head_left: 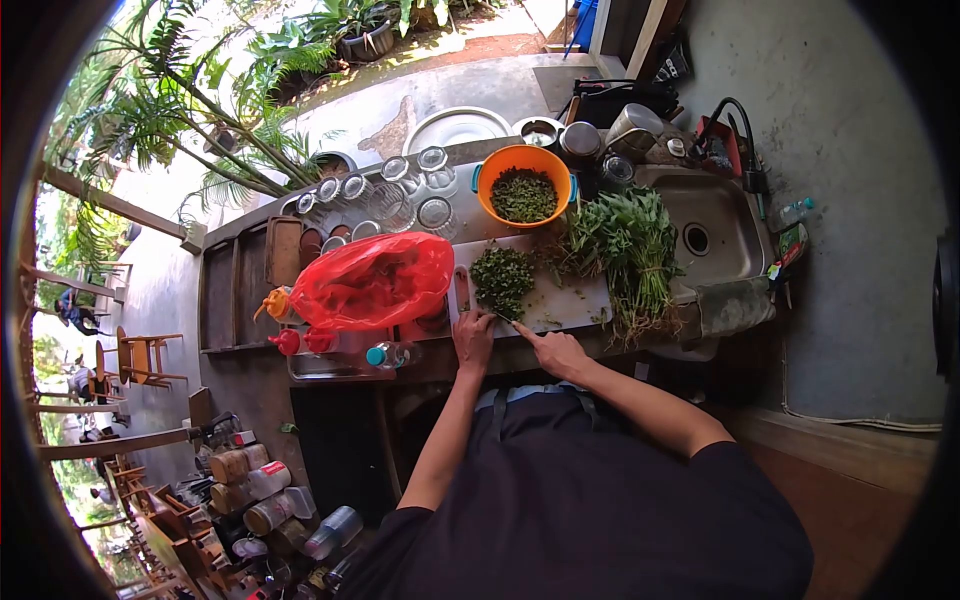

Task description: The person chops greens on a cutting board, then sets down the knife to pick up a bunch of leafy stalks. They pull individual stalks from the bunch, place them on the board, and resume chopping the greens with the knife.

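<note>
A white cutting board [570, 295] lies on the counter, with a heap of chopped greens [502, 281] at its left part. My left hand [473, 338] is at the board's front left edge, just below the heap, its fingers bent close to the knife tip. My right hand [556, 352] is closed on a small knife [507, 320], whose blade points up and left toward my left hand. Whether my left hand grips anything is too small to tell. Long-stemmed leafy greens [630, 250] with roots lie across the board's right end. Behind the board stands an orange colander [510, 157] with chopped greens.
A red plastic bag [375, 283] lies left of the board, near a bottle with a teal cap [388, 355]. Upturned glasses [435, 214] stand behind it. A steel sink [705, 225] is at the right, with pots [580, 140] behind.
</note>
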### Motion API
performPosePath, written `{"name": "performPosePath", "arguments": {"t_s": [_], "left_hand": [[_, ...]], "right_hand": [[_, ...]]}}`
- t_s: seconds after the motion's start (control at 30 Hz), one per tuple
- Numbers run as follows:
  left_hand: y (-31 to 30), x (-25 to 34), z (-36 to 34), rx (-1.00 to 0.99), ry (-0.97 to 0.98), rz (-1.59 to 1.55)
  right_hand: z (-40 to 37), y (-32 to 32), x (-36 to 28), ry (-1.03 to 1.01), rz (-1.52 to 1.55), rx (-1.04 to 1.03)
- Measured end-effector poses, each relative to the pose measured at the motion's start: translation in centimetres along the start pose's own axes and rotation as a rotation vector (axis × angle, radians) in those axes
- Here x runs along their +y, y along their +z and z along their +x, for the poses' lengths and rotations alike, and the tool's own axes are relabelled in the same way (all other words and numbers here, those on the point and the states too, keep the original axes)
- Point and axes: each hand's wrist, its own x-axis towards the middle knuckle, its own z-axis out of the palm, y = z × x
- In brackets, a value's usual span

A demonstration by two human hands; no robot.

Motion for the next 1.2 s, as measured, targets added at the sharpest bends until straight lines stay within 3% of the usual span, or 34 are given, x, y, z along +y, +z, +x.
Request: {"name": "performPosePath", "arguments": {"t_s": [0.3, 0.6, 0.9, 1.2], "left_hand": [[0.2, -0.3, -0.1, 0.000, -0.002, -0.018], [0.0, 0.1, -0.2, -0.011, 0.023, -0.037], [1.4, -1.4, -0.3, -0.021, -0.136, -0.158], [-0.3, -0.1, -0.4, 0.001, 0.037, -0.051]], "right_hand": [[0.5, 1.0, -0.5, 0.056, 0.038, -0.061], [2.2, 3.2, 0.8, 0.023, 0.067, 0.032], [0.6, 3.3, 2.7, -0.015, -0.008, 0.013], [0.5, 1.4, 1.6, 0.011, -0.031, 0.000]]}}
